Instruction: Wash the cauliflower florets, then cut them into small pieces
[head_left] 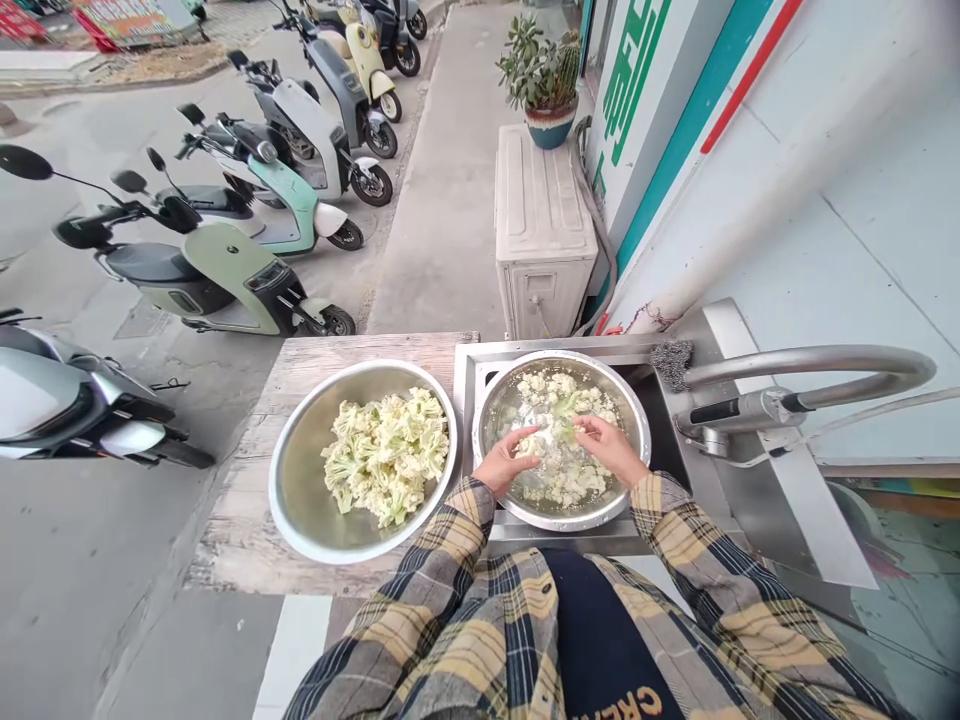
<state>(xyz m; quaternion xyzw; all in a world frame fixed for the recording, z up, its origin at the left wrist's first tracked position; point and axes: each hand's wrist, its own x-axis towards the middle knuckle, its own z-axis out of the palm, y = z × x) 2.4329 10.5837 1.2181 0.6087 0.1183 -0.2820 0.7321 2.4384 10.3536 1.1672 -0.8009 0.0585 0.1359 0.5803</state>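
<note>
I see the left hand (510, 458) half open, empty; the right hand (609, 448) curls, hold unclear. Beyond and between them, cauliflower pieces' (573, 404) long axes point various ways.

You've got bright, diffuse daylight, faint shadows, glints on basin water (553, 440); wide-angle stretch at edges, far right soft.

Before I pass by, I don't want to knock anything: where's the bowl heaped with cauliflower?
In the head view, the heaped bowl sits left of centre on the wooden tabletop, just left of the water-filled bowl.
</note>
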